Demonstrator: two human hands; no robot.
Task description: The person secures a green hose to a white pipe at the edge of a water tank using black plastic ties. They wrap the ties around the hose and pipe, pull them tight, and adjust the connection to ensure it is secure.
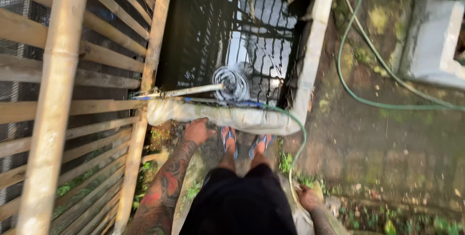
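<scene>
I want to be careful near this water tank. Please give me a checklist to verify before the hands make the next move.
1. Left hand free, nothing held: ok.
2. Right hand beside the green hose; grip on it: cannot tell.
3. Both feet planted just before the tank's concrete rim: ok.
4. Ground mossy, maybe slippery: not ok.
5. Thin pipe lying across the rim into the water: ok.
6. Water depth under the ripples: cannot tell.

Ground (387, 143): damp, mossy concrete and dirt. On it: green hose (358, 94) snaking across, concrete water tank (310, 65), grey slab (431, 46), scattered leaves.
</scene>
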